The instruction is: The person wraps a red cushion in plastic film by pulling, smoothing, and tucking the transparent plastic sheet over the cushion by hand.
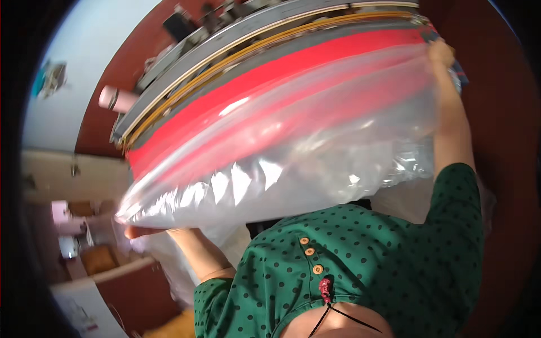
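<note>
A clear, glossy plastic sheet [321,163], creased and spread wide, slants partly over red material [270,73].

From the near side, the bright red flat band [225,90] is blocked by a wide transparent plastic sheet [315,174]; its far strip is left uncovered, backed by a long grey rail [253,27].

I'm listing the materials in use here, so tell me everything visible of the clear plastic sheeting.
The clear plastic sheeting looks colourless, thin and glossy, with rippled creases and bright glints along its near side. It spans between the left hand, at its left end, and the right hand, at its far right corner. Red material shows through its far part; whether they touch is unclear. How many layers it has cannot be told.
</note>
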Motion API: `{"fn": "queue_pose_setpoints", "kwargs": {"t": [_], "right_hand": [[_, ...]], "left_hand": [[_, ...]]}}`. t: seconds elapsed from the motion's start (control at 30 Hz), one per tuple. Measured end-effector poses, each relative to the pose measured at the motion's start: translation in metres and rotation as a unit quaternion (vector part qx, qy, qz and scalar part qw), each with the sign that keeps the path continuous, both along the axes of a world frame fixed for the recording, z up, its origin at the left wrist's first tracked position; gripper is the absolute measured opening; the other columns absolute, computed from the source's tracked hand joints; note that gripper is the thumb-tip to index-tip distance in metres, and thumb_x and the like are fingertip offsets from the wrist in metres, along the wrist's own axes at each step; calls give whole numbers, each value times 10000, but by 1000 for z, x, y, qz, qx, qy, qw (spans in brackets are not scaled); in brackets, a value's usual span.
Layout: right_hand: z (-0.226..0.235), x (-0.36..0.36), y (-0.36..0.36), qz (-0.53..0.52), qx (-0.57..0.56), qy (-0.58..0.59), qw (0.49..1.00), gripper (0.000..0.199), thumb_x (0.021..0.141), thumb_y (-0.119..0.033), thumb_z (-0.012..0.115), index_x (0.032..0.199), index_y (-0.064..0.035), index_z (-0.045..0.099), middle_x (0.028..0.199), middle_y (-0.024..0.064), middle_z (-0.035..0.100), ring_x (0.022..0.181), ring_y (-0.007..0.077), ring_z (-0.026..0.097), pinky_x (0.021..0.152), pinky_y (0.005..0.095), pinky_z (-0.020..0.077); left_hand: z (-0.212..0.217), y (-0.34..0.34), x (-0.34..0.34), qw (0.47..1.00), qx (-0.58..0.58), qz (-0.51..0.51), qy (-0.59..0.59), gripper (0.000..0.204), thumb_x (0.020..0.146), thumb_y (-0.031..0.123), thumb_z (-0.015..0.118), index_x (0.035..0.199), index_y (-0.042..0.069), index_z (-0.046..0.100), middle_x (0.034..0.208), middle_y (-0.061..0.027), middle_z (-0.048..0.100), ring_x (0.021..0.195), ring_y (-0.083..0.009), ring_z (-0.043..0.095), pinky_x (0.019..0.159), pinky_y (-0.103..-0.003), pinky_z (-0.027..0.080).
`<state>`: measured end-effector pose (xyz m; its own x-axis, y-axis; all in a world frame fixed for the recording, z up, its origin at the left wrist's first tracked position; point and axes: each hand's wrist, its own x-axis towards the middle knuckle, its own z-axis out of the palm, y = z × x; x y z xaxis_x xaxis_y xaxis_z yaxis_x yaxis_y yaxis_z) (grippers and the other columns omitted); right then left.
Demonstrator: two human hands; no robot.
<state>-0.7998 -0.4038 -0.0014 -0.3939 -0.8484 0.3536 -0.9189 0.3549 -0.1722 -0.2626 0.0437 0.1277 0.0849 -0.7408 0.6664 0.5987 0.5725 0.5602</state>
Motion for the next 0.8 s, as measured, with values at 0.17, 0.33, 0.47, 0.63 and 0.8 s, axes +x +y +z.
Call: {"fn": "queue_pose_setpoints", "kwargs": {"t": [0.17,0.33,0.47,0.63,0.8], "right_hand": [[4,21,-8,8,34,-67,997,342,828,-388,469,970,-97,579,985,153,607,944,326,575,748,435,461],[-19,-7,-18,1,5,49,999,353,835,-389,465,977,-82,564,980,162,602,929,363,566,735,470,455],[-10,4,-16,0,-6,29,1000,368,823,-401,481,968,-73,565,980,161,602,921,362,570,742,467,457],[-28,-47,-44,19,36,114,993,392,814,-429,472,989,-92,573,968,175,602,890,374,579,718,477,471],[-47,-131,-76,123,13,74,990,357,839,-364,482,956,-59,626,854,174,630,771,314,610,627,410,470]], "left_hand": [[30,111,52,940,-123,306,81,656,751,330,641,1288,89,352,1357,-86,305,1202,-262,343,923,-380,391],[-76,115,9,908,192,366,-63,757,697,352,659,1290,65,286,1264,-67,394,1134,-198,391,908,-347,377],[-131,129,-41,776,567,198,-194,510,712,116,665,1171,3,473,1120,-75,524,1032,-169,472,875,-306,385],[-95,112,62,753,397,472,228,85,869,132,462,920,78,502,817,-31,514,771,-138,518,671,-266,450],[-25,183,207,605,297,735,-73,134,856,143,502,835,14,531,682,-1,505,584,-80,457,525,-224,392]]}}
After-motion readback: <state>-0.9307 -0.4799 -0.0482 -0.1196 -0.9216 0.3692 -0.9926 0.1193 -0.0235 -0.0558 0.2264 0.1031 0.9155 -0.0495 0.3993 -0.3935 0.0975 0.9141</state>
